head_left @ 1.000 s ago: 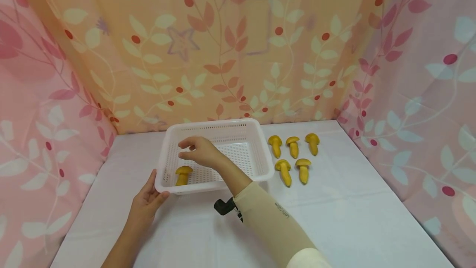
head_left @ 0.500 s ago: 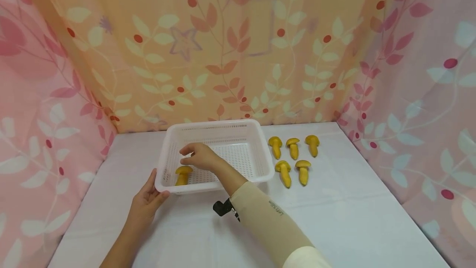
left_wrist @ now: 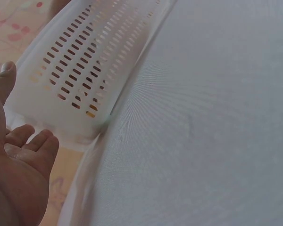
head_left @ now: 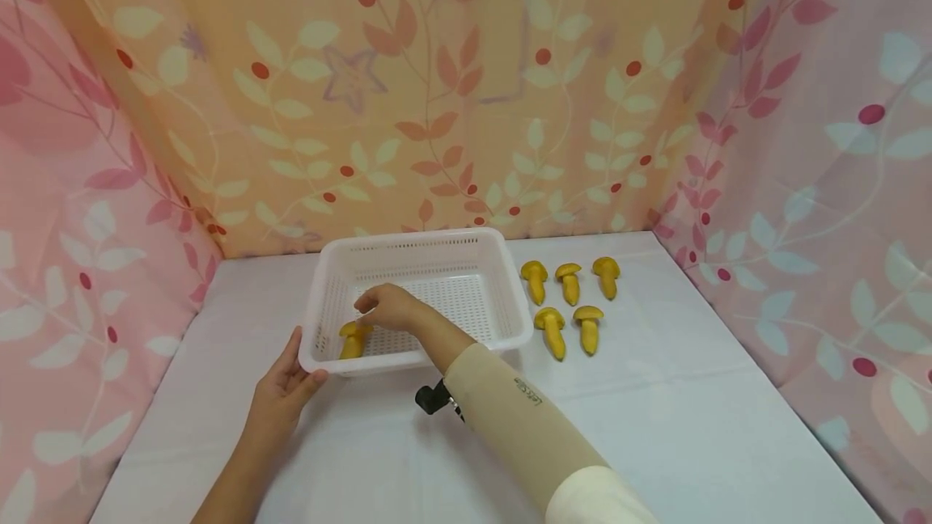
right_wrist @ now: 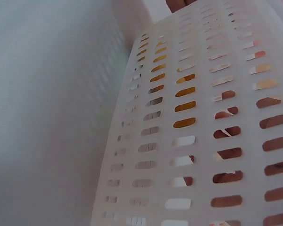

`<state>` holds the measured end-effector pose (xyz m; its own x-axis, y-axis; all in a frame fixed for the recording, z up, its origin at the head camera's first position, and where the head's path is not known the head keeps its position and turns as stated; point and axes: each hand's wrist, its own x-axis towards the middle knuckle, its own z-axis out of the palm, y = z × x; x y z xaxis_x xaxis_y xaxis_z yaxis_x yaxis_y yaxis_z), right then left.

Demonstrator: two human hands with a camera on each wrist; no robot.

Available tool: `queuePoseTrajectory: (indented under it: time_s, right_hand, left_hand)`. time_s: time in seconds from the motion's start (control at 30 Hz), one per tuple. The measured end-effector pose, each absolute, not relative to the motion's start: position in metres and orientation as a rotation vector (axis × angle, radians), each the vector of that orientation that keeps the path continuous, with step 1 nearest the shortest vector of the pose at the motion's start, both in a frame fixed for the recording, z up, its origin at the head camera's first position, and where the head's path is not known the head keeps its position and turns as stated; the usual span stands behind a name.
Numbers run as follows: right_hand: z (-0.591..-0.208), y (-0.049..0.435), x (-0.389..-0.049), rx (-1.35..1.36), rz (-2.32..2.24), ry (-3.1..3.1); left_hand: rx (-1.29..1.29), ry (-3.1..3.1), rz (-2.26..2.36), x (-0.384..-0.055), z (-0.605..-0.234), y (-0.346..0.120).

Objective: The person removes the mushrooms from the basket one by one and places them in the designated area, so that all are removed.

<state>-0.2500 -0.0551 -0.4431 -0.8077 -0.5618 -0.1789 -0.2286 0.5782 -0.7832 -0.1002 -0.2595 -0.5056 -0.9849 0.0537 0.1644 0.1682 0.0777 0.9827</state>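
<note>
A white perforated plastic basket stands on the table; its near-left corner is gripped by my left hand, thumb at the rim and fingers along the outside. Inside, at the near-left end, lies a yellow mushroom. My right hand reaches down into the basket, its bent fingers at the mushroom's cap, seemingly pinching it; the fingertips are partly hidden. In the left wrist view, my left hand is beside the basket wall. Through the slots in the right wrist view, bits of the yellow mushroom show.
Several more yellow mushrooms lie in two rows on the white tablecloth, right of the basket. Patterned curtains enclose the table at the back and both sides. A black wrist-camera mount sticks out under my right forearm.
My right hand has lowered from above the basket floor to the mushroom's cap, and its fingers have drawn closer together. The left hand keeps its grip on the basket corner.
</note>
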Motion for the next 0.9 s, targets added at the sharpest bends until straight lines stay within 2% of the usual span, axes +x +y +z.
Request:
queuePoseTrajectory:
  time_s: [0.9]
  right_hand:
    - [-0.4482, -0.0553, -0.2492, -0.597, -0.932, 2.411]
  left_hand:
    - [-0.211, -2.272, -2.054, -0.1016, -0.5097, -0.2611]
